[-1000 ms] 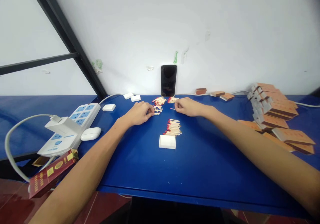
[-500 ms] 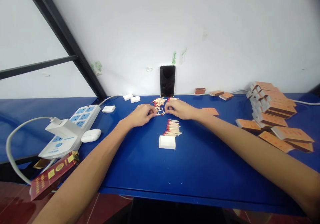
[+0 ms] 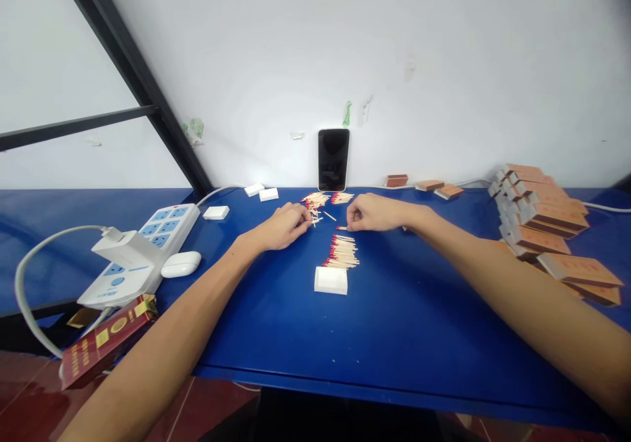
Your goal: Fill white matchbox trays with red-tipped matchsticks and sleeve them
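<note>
Loose red-tipped matches (image 3: 315, 201) lie scattered on the blue table (image 3: 394, 323) near the wall. My left hand (image 3: 282, 225) rests beside them, fingers curled and pinching at a few matches. My right hand (image 3: 374, 212) is closed with a single match at its fingertips, just above a neat pile of aligned matches (image 3: 341, 251). A white inner matchbox tray (image 3: 330, 280) sits in front of that pile.
A black phone (image 3: 334, 159) leans on the wall. Orange matchbox sleeves (image 3: 537, 215) are stacked at the right. At the left sit a white power strip (image 3: 142, 245), an earbud case (image 3: 180, 264), small white trays (image 3: 215, 212) and a red box (image 3: 98, 348).
My right hand drew back to the right, away from the scattered matches, and now sits over the aligned pile. My left hand stayed by the loose matches.
</note>
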